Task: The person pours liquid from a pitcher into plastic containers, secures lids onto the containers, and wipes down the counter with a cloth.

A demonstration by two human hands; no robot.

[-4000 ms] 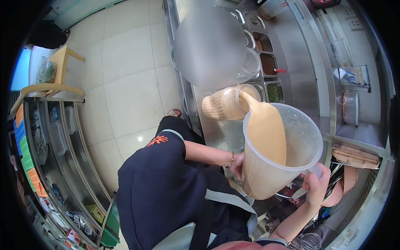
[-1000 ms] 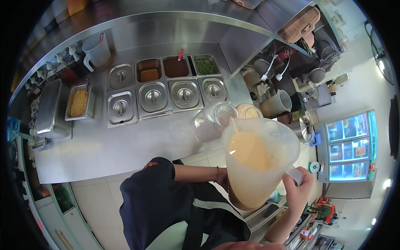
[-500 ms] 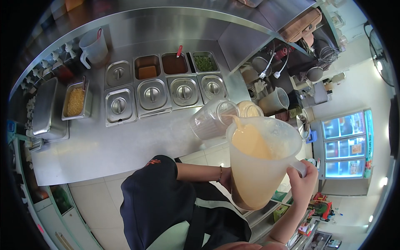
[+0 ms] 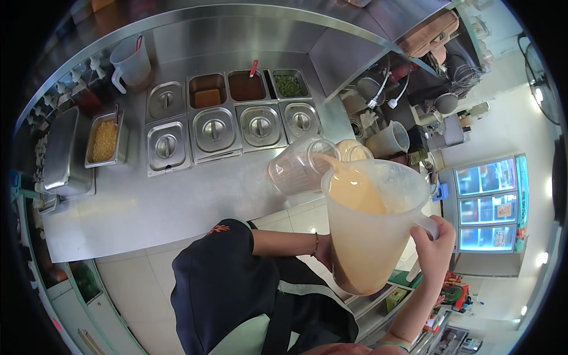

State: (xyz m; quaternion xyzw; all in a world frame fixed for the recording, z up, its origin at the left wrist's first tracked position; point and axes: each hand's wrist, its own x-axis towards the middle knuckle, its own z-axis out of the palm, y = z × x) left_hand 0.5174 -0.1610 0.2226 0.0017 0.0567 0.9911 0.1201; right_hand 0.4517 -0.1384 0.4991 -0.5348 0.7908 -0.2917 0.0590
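A large translucent pitcher (image 4: 373,231) of milky tan liquid is tilted to the left. My right hand (image 4: 435,236) is wrapped round its handle. At the pitcher's far left side is my left hand (image 4: 323,251), its fingers mostly hidden behind the pitcher. A tan stream runs from the spout into the mouth of a clear jar (image 4: 293,168) at the counter's front edge. Beside that jar stands another round jar (image 4: 354,151) with pale contents, partly hidden by the pitcher.
On the steel counter (image 4: 148,207) are lidded pans (image 4: 216,131), open pans of brown sauce (image 4: 247,89) and chopped greens (image 4: 288,84), a pan of yellow bits (image 4: 105,142) and an empty-looking jug (image 4: 131,64). A lit fridge (image 4: 488,204) stands at right.
The stream from the spout is thicker and now reaches into the clear jar. The view has shifted slightly. Both hands stay at the pitcher.
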